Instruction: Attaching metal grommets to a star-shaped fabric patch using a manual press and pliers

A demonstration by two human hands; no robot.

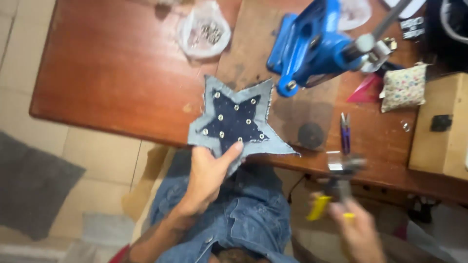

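**Denim star partly studded, held at the table's edge**

A star-shaped denim patch (235,121) lies at the near edge of a reddish wooden table (112,68). It has a dark blue star sewn on a paler, frayed denim backing. Small silver studs dot the dark centre, about ten of them, spread across the arms and middle. The pale border carries none that can be seen. Judging by this, the studding looks well along, though whether more are meant to go in cannot be told.

The left hand (209,175) grips the star's lower point, thumb on top and fingers curled beneath, closed on the fabric. The right hand (358,231) is lower and to the right, well apart from the star and blurred. It is wrapped around the yellow handles of a pair of pliers (336,187), whose metal head points up toward the table.

Beyond the star stands a blue hand press (312,44). A clear bag of metal studs (204,31) sits farther back. Small purple snips (345,132) and a floral pincushion (403,86) lie to the right.
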